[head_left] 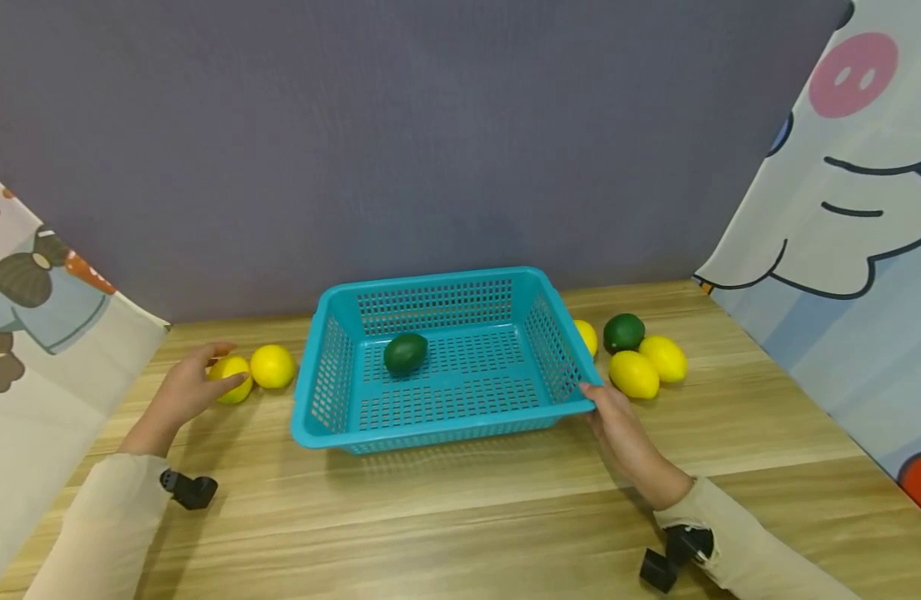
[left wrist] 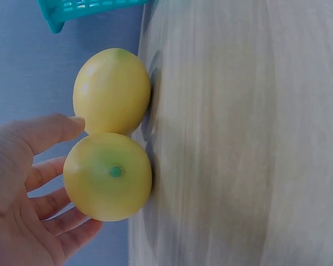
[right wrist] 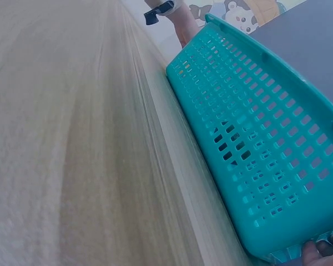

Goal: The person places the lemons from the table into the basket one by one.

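A blue-green plastic basket (head_left: 445, 423) with perforated sides stands on the table, and a dark green oval fruit (head_left: 405, 353) lies inside it. My right hand (head_left: 631, 442) holds the basket's near right corner, thumb on the rim. In the right wrist view only some fingertips (right wrist: 311, 254) show at the basket's (right wrist: 255, 144) lower edge. On the left, my left hand (head_left: 186, 390) is around a lemon (head_left: 233, 390), thumb and fingers spread on either side. The left wrist view shows a gap between palm and lemon (left wrist: 108, 185); fingertip contact is unclear. A second lemon (left wrist: 112, 91) touches the first.
Right of the basket lie several fruits: two lemons (head_left: 634, 374) side by side, another lemon (head_left: 586, 337) partly hidden by the basket, and a dark green fruit (head_left: 623, 333). A grey panel (head_left: 430, 150) rises behind the wooden table (head_left: 430, 533). Cartoon-printed sheets (head_left: 843, 208) hang at both sides.
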Tool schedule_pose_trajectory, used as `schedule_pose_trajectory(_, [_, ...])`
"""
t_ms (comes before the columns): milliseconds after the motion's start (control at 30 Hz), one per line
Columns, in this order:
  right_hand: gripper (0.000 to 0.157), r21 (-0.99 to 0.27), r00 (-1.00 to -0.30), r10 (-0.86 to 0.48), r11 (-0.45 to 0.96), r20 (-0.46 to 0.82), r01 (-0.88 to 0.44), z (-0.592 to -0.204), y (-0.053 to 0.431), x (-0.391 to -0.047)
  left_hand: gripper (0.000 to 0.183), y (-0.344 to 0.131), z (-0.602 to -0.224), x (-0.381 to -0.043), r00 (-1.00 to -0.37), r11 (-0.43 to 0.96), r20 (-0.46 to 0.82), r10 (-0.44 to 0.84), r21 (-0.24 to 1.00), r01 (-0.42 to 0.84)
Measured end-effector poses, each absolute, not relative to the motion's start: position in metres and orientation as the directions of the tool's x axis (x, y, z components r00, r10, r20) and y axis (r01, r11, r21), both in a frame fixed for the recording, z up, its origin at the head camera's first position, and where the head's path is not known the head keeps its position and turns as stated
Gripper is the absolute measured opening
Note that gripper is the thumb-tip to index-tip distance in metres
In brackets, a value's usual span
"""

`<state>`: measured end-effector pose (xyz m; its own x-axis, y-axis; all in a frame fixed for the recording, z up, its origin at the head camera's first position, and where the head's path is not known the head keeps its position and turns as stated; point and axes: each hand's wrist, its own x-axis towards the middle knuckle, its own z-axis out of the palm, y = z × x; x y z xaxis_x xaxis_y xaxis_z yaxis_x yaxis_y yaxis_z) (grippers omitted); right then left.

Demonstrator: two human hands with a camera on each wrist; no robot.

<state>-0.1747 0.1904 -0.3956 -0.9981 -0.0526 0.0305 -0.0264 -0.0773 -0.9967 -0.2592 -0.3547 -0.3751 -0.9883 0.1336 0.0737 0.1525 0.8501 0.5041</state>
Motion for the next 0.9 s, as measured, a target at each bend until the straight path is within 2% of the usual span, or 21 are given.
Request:
schedule_pose_trajectory(233, [0.049, -0.996, -0.998, -0.046, -0.083, 0.040, -0.036, -0.3961, 0.1901, -0.1752, 0.067, -0.3559, -0.3784, -0.2611, -0.991, 0.846, 0.062, 0.117, 0.516, 0.132])
schedule_pose_trajectory(600, [0.050, -0.995, -0.996, -0.066, -0.085, 0.054, -0.049, -0.3976, 0.1907, -0.1768, 0.077, -0.3578, -0.3818, -0.2624, -0.994, 0.827, -0.030, 0.109, 0.558, 0.074])
schedule_pose_trajectory(900, [0.049, -0.996, -0.997, -0.052, -0.074, 0.049, -0.045, -0.3976, 0.1903, -0.1765, 0.079, -0.3571, -0.3818, -0.2601, -0.994, 0.827, -0.030, 0.102, 0.558, 0.068])
